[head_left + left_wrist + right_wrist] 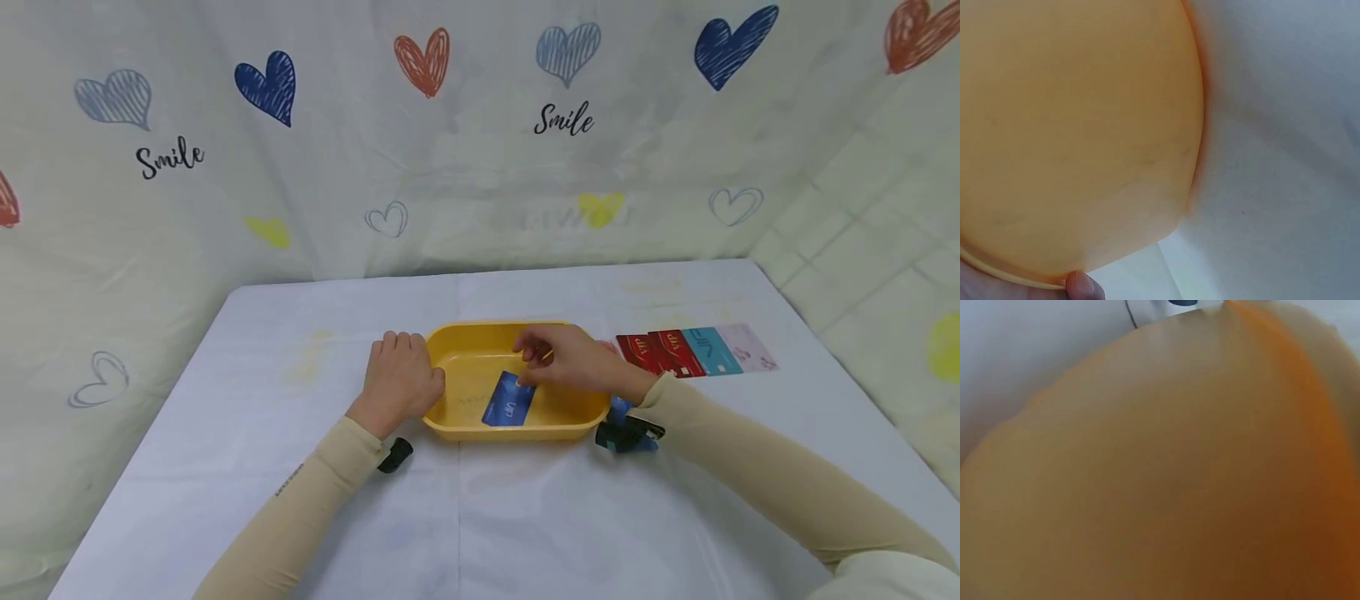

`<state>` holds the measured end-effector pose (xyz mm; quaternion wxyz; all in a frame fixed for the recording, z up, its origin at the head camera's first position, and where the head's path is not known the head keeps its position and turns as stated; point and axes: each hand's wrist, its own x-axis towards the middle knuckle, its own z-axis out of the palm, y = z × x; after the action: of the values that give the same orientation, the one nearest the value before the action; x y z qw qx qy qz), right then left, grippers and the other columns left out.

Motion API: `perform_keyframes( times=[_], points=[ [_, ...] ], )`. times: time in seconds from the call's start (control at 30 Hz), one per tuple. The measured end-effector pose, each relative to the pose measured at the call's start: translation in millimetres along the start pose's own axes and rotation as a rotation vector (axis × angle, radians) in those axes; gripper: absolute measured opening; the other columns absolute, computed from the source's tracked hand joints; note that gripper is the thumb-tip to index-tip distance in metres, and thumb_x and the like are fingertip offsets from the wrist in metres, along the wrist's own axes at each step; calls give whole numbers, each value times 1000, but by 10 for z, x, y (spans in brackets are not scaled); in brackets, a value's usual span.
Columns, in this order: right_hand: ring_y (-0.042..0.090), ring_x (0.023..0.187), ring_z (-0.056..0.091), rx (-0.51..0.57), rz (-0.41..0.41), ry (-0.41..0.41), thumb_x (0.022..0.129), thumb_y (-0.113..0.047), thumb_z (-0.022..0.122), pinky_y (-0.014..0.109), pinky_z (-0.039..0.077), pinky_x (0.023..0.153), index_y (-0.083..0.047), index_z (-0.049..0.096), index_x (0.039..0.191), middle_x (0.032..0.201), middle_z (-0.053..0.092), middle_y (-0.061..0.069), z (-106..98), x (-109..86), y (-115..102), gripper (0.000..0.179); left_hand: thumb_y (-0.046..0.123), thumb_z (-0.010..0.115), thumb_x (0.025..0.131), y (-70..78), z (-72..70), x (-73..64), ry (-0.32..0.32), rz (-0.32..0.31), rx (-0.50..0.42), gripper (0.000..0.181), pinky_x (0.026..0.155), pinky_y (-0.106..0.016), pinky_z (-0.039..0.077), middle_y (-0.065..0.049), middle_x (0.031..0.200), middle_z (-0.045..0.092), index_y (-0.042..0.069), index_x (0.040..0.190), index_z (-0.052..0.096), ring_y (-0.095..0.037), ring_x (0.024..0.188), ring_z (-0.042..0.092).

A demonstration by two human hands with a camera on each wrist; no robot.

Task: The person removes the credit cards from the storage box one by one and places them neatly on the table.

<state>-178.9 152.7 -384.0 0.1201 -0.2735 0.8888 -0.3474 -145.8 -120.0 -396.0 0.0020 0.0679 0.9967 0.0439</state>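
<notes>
A shallow yellow plastic tray point(457, 367) stands on the white-covered table. My left hand point(397, 375) grips its left rim; in the left wrist view a fingertip point(1082, 285) shows at the edge of the tray point(1085, 137). Over the tray, my right hand point(573, 358) pinches a blue VIP card point(508, 404) by its upper right corner. Whether the card touches the tray's bottom I cannot tell. Only the tray's blurred yellow-orange surface point(1147, 462) fills most of the right wrist view, and the card is hidden there.
To the right of the tray lies a row of cards: red VIP cards point(678, 353), a teal card point(712, 351) and a pale pink card point(748, 347). The right forearm partly covers the row's near end. A white curtain printed with hearts point(480, 167) hangs behind the table point(315, 317).
</notes>
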Motion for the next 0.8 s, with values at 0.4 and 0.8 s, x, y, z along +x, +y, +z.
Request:
perform_keyframes(
  times=[0.4, 0.8],
  points=[
    [20, 106, 65, -61, 6, -86, 86, -22, 84, 38, 59, 97, -8, 63, 127, 115, 69, 6, 135, 44, 6, 48, 29, 47, 96, 3, 16, 1, 9, 3, -1, 31, 87, -43, 37, -13, 90, 51, -1, 99, 52, -32, 94, 43],
    [21, 113, 63, -153, -4, -108, 84, -29, 85, 41, 56, 102, -11, 63, 128, 124, 69, 4, 173, 89, 17, 53, 29, 47, 97, -6, 1, -7, 19, 18, -1, 30, 86, -42, 37, -12, 89, 51, 0, 97, 52, -32, 94, 44]
  ],
)
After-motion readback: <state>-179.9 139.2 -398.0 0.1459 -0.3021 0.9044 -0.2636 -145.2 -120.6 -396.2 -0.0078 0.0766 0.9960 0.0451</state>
